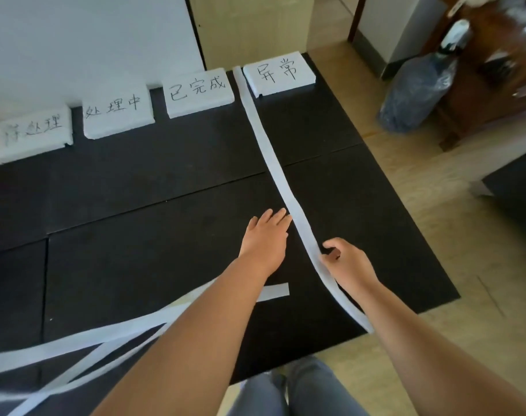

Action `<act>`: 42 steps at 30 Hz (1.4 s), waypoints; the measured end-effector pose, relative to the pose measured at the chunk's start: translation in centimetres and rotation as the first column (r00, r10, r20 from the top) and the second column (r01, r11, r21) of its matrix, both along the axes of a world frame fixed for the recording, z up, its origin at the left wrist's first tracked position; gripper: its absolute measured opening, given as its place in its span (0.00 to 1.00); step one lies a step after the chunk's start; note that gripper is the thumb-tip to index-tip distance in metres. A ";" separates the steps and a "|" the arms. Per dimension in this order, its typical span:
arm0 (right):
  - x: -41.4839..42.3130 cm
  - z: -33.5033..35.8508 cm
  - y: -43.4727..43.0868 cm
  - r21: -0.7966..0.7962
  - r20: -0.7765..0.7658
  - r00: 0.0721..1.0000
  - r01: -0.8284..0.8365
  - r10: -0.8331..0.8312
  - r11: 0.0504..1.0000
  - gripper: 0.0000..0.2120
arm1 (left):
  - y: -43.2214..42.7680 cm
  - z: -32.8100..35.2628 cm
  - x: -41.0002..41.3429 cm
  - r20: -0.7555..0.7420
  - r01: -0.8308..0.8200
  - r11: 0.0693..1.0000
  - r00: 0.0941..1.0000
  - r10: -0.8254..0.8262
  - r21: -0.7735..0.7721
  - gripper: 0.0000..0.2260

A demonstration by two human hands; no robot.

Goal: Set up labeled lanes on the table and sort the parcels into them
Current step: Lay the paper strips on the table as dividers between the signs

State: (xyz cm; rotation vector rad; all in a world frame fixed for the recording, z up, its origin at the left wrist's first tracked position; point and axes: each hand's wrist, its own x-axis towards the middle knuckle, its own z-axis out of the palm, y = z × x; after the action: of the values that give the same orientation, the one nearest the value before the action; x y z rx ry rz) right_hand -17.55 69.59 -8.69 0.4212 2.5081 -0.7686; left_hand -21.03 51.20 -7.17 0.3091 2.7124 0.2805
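Pinching the long white strip (pixel 273 157) at centre right of the frame, the right hand (pixel 345 262) curls thumb and fingers round it. The left hand (pixel 266 235) lies flat on the black table (pixel 135 190), fingers straight, fingertips touching the strip's left edge. The strip runs up the frame between the 已完成 label (pixel 199 91) and the 异常 label (pixel 278 73). Loose strips (pixel 75 346) lie at lower left.

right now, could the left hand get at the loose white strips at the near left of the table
Probably yes: the left hand lies flat, holding nothing, and the loose strips lie uncovered on the black table beside that forearm.
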 end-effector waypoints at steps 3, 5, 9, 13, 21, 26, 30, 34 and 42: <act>2.9 -0.2 0.5 0.050 -0.053 0.999 0.015 -0.012 0.999 0.16 | 0.8 -0.2 2.3 0.014 0.077 0.997 0.997 -0.076 -0.019 0.24; 4.6 -0.4 0.8 0.075 -0.082 0.997 0.003 0.003 0.997 0.13 | 1.5 -0.3 3.4 0.030 0.128 0.991 0.991 -0.127 -0.046 0.25; 7.1 -0.7 1.5 0.072 -0.107 0.994 -0.010 0.018 0.997 0.07 | 3.1 -0.5 5.0 0.056 0.176 0.981 0.984 -0.172 -0.079 0.25; 8.3 -1.0 1.9 0.038 -0.099 0.993 -0.056 0.060 0.998 0.06 | 4.4 -1.0 6.4 0.066 0.152 0.984 0.987 -0.146 -0.097 0.25; 9.9 -1.3 2.8 -0.177 -0.082 0.995 -0.062 0.049 0.982 0.11 | 6.3 -1.7 8.3 0.010 0.071 0.989 0.997 -0.070 -0.127 0.23; 10.3 -1.0 3.5 -0.108 -0.089 0.986 -0.152 0.142 0.982 0.11 | 6.8 -2.2 9.4 0.011 0.026 0.994 1.000 -0.025 -0.110 0.25; 10.7 -1.1 3.9 0.059 -0.098 0.950 -0.291 0.295 0.955 0.08 | 6.8 -2.5 9.7 0.012 0.006 0.996 1.000 -0.005 -0.093 0.24; 10.6 -1.1 3.7 0.153 -0.154 0.923 -0.331 0.353 0.931 0.09 | 6.8 -2.3 9.0 0.003 -0.014 0.997 1.000 0.014 -0.071 0.21; 10.1 -1.7 4.2 0.083 -0.206 0.874 -0.433 0.440 0.898 0.18 | 6.4 -1.4 5.9 -0.136 -0.037 0.996 0.990 0.025 -0.086 0.20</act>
State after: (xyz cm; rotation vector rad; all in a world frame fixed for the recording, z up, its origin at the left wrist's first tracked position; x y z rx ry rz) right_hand -7.47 73.78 -10.38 -0.2372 2.6754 -0.6143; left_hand -15.14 57.58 -8.61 0.2702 2.8548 0.1531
